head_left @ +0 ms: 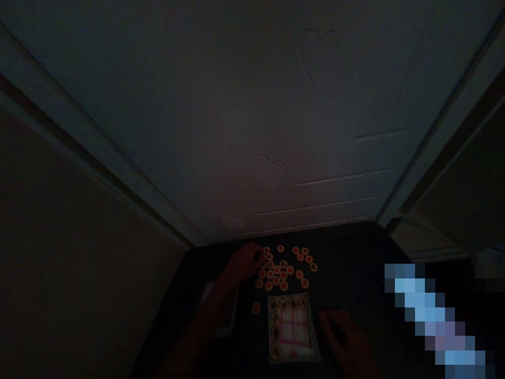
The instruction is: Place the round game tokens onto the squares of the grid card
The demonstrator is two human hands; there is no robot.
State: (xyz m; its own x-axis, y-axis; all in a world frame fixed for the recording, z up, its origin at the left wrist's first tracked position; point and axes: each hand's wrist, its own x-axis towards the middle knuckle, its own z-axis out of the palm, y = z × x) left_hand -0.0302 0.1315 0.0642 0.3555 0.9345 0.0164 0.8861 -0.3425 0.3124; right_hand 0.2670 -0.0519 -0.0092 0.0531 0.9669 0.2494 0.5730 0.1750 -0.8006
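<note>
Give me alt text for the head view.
In dim light, a person's left hand is at the left edge of scattered round pieces on a dark table. The right hand is beside an open box with more pieces lining its far and left sides; behind stands a panel with heart shapes.

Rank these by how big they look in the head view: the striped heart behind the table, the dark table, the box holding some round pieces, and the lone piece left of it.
Largest to smallest:
1. Dark table
2. Box
3. Striped heart
4. Lone piece

No two look alike.
</note>
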